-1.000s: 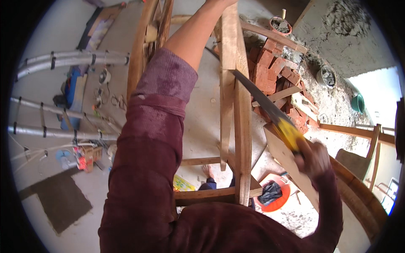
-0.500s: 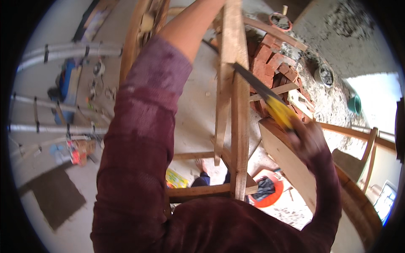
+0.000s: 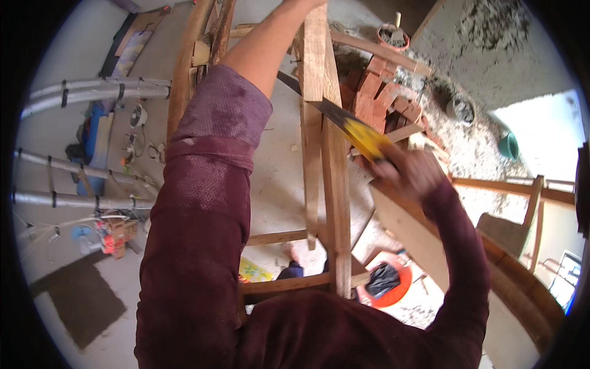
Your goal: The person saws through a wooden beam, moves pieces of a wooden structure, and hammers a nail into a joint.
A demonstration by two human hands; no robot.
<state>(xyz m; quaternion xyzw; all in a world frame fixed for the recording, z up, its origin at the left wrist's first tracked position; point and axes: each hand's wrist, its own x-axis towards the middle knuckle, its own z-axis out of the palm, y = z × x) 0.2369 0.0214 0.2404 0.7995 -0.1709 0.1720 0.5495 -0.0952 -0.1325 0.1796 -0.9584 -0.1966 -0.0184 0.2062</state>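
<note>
My left arm reaches to the top edge, where my left hand (image 3: 307,5) rests at the upper end of a short upright timber piece (image 3: 314,55); its fingers are mostly out of sight. My right hand (image 3: 412,172) grips the yellow handle of a handsaw (image 3: 365,138). The dark blade (image 3: 329,111) lies slanted across the timber just below the short piece's lower end, and its tip shows left of the wood. A longer beam (image 3: 337,203) runs beneath, beside a narrower strip (image 3: 310,178), within a wooden frame with a crossbar (image 3: 283,284).
Red bricks (image 3: 375,98), mortar buckets (image 3: 392,38), a green bucket (image 3: 507,146) and a red tub (image 3: 396,289) lie right. Silver pipes (image 3: 92,92) and cluttered tools stand left. Boards (image 3: 399,215) and frames flank my right side. My bare foot (image 3: 290,252) shows below.
My right hand has pushed the saw up and to the left, so the handle sits nearer the timber and more blade pokes out beyond it. The view has shifted slightly.
</note>
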